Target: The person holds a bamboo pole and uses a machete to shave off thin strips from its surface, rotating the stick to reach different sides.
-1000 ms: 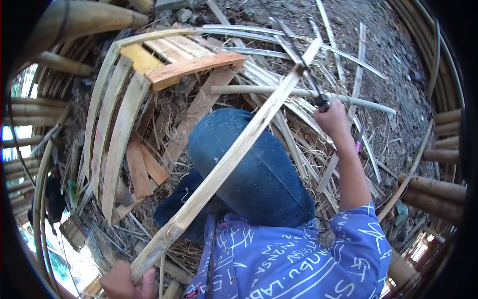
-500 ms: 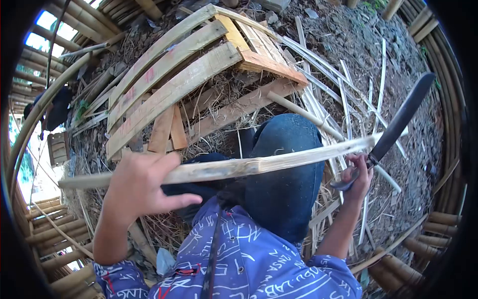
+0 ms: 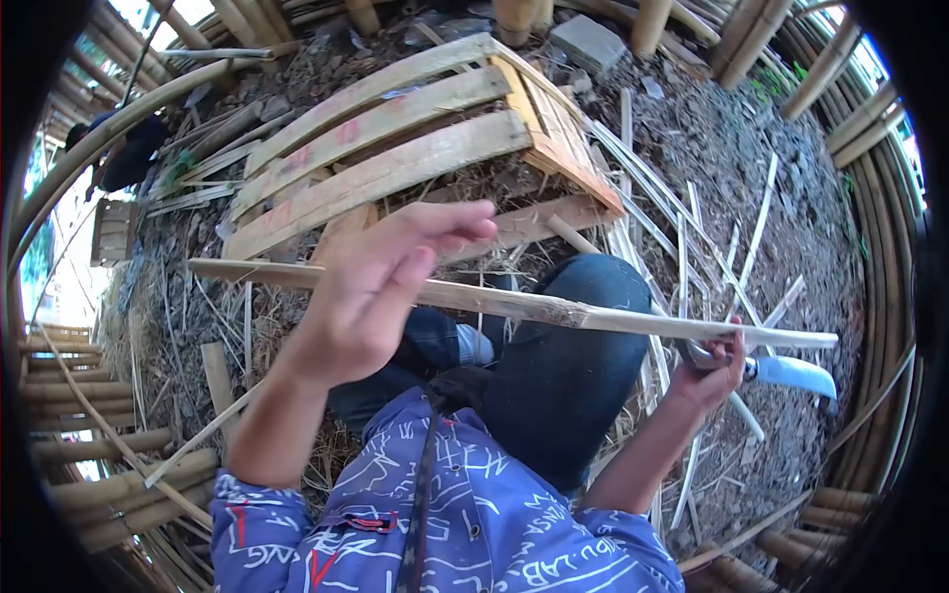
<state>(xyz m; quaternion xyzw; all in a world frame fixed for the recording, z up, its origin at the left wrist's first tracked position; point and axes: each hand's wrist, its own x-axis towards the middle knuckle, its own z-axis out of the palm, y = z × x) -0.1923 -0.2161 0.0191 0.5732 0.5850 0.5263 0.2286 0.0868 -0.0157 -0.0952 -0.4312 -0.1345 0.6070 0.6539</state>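
A long split bamboo strip (image 3: 554, 310) lies crosswise in front of me, passing over my raised knee. My left hand (image 3: 366, 287) is in front of its left part, fingers stretched out and thumb apart, not closed round it. My right hand (image 3: 714, 374) grips a machete, its fingertips at the strip's right part. The machete blade (image 3: 796, 375) points right, just below the strip's end, with its flat side catching light. Part of its handle is hidden by my fingers.
A slatted wooden crate (image 3: 395, 163) lies on the ground ahead. Thin bamboo strips (image 3: 682, 247) are scattered to the right over rough soil. A grey block (image 3: 587, 43) sits at the back. Bamboo poles (image 3: 880, 257) wall the sides. A dark figure (image 3: 129, 148) shows at far left.
My left hand has risen and turned, its fingers now pointing right. The strip's left end is higher and its right end lower. The machete has swung down from pointing up-right to pointing right.
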